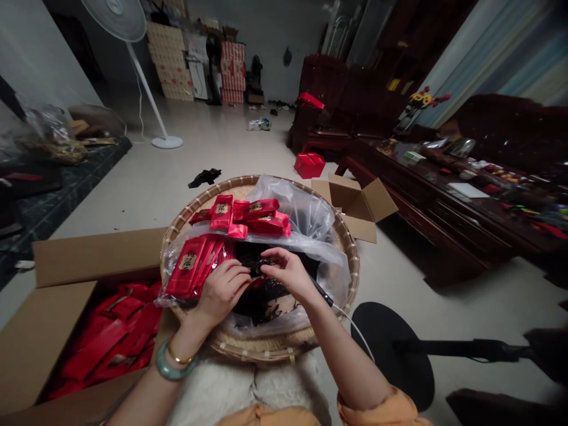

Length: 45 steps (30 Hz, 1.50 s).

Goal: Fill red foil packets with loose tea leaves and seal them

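My left hand (225, 289) and my right hand (287, 272) meet over a round woven bamboo tray (350, 236). Between their bent fingertips is a small clump of dark, stringy dried material (255, 266), pinched from both sides. More of these dark strands (266, 302) lie beneath in a large clear plastic bag (306, 216) spread open on the tray. Left of my hands sits a stack of flat red packets (190, 266) with gold labels. Beyond my fingers, plumper red packets (261, 216) are heaped on the plastic.
An open cardboard box (66, 319) full of red packets stands at the left. Another open carton (350, 201) sits beyond the tray, near a dark wooden table (399, 189). A round black stand base (390, 349) and white cable (361, 337) are at the right.
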Each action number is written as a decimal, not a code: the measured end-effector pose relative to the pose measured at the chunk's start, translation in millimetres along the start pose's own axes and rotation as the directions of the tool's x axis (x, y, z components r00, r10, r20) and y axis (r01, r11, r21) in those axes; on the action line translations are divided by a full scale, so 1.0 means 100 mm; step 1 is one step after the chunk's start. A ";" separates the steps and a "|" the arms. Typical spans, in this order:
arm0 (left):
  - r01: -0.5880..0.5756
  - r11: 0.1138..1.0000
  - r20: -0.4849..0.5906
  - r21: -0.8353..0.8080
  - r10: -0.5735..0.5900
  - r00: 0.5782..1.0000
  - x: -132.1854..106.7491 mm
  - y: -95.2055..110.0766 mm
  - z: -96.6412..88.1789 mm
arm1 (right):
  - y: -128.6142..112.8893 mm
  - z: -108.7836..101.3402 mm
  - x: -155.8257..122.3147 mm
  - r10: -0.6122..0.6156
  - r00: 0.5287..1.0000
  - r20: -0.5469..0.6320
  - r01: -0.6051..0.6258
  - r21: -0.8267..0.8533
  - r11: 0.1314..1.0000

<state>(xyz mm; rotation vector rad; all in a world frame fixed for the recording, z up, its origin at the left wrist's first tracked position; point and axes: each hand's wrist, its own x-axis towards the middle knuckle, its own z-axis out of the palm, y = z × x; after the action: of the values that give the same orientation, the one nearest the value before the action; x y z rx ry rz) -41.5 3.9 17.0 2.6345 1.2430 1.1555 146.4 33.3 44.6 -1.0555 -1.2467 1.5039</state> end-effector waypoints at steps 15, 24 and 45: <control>0.089 0.981 0.081 -0.172 -0.076 0.994 -0.01 -0.06 -0.01 | -0.03 0.01 -0.03 -0.126 0.992 0.023 0.127 -0.267 0.955; 0.068 0.981 0.028 -0.184 -0.063 0.998 -0.03 -0.06 0.01 | 0.22 -0.31 -0.05 -0.110 0.992 -0.059 0.074 -0.423 0.903; 0.226 0.940 0.126 -0.256 -0.199 0.972 0.03 0.09 0.02 | 0.15 -0.07 -0.13 -0.359 0.857 0.370 0.511 -0.706 0.491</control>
<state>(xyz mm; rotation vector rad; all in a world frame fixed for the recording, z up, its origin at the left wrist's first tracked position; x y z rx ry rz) -33.2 0.2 20.0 2.2688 1.2194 1.0599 154.7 20.9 29.9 -1.0055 -2.2320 0.5982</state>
